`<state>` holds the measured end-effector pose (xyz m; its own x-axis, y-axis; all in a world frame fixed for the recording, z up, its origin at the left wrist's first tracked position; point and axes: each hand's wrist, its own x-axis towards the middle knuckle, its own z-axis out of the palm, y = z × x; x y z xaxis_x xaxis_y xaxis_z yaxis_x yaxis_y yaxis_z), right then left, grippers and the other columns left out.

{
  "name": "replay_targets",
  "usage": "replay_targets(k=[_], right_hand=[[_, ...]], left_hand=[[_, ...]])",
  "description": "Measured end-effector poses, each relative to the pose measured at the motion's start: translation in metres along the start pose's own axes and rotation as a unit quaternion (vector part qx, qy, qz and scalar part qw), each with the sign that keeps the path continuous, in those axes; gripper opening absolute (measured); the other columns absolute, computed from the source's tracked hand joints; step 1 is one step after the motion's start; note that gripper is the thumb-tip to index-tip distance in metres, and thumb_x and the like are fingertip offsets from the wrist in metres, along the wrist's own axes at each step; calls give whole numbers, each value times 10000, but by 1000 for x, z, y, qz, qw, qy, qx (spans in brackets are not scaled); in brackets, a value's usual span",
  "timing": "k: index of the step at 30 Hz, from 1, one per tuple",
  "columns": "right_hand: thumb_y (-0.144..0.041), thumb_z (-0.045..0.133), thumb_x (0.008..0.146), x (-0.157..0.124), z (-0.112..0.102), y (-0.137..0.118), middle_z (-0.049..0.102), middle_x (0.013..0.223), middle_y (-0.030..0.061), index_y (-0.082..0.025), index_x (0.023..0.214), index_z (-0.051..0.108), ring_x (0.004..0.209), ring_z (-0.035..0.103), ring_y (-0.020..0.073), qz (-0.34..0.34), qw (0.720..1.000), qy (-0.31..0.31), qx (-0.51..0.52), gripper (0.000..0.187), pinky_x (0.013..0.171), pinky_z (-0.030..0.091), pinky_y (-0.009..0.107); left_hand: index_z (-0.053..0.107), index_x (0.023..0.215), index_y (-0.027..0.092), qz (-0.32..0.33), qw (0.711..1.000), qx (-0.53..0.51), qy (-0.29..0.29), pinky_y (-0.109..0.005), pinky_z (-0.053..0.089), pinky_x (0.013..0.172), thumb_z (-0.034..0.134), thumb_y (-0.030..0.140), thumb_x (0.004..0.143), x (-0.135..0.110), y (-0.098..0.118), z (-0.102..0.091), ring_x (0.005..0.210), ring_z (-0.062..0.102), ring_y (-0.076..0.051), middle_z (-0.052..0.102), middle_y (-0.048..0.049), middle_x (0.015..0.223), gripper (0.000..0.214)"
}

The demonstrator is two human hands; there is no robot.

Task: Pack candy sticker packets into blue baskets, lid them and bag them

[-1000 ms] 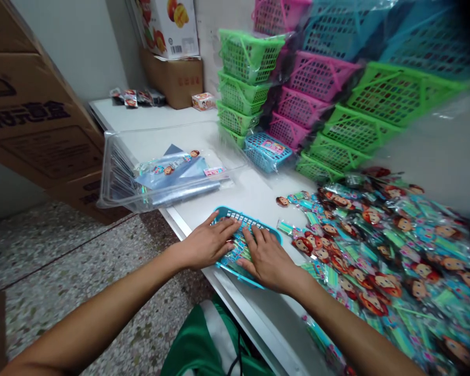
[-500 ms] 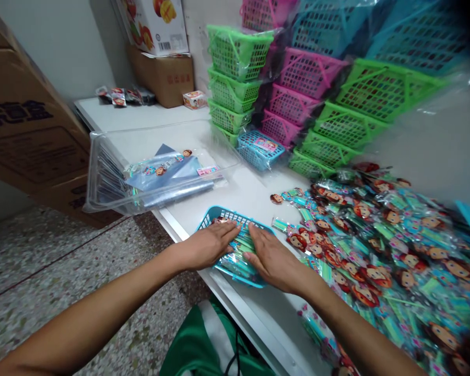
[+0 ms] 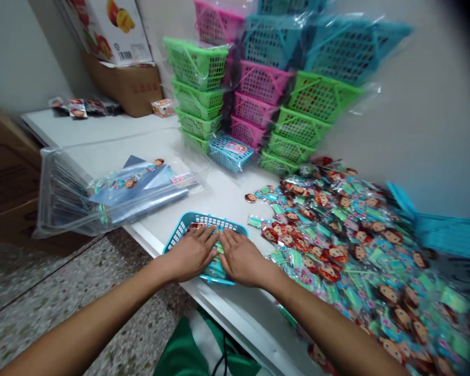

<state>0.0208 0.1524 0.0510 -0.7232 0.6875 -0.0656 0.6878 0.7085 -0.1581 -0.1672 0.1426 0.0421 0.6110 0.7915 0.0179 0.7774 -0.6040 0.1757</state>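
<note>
A small blue plastic basket (image 3: 175,237) sits at the front edge of the white table (image 3: 147,225). Inside it lie clear-wrapped packets (image 3: 215,267) with green strips and doll-face pictures. My left hand (image 3: 194,253) rests flat on the packets from the left, fingers stretched. From the right my right hand (image 3: 241,258) lies over them too, fingers out and thumb near the left hand's. The fingertips of both hands almost meet above the basket's middle. Much of the contents is covered by my hands.
A big pile of similar packets (image 3: 337,250) spreads to the right. Behind stand stacks of wrapped green baskets (image 3: 199,104), pink baskets (image 3: 254,107) and blue baskets. A clear plastic tray (image 3: 50,193) with film sheets overhangs the table at left. Blue baskets (image 3: 450,235) lie far right.
The view has swung right, so things appear further left. My right hand has shifted from the basket's right side further over the packets, nearer my left hand, which still lies on them.
</note>
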Motion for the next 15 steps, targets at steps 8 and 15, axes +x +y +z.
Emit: replay_targets(k=[8, 15], right_hand=[[-341, 399, 927, -39, -21, 45, 598, 1205, 109, -159, 1222, 521, 1108, 512, 196, 33, 974, 204, 92, 368, 972, 373, 377], [-297, 359, 920, -79, -20, 146, 665, 1083, 74, -175, 1097, 615, 995, 598, 186, 221, 954, 183, 93, 334, 866, 434, 310]], left_hand=[[430, 1338, 190, -22, 997, 76, -5, -604, 181, 1052, 315, 383, 915, 3, 11, -24, 1309, 346, -347, 431, -161, 1396, 479], [348, 1386, 135, -25, 996, 89, -12, -502, 229, 1080, 323, 338, 902, 11, 20, -29, 1313, 357, -301, 404, -175, 1412, 525]])
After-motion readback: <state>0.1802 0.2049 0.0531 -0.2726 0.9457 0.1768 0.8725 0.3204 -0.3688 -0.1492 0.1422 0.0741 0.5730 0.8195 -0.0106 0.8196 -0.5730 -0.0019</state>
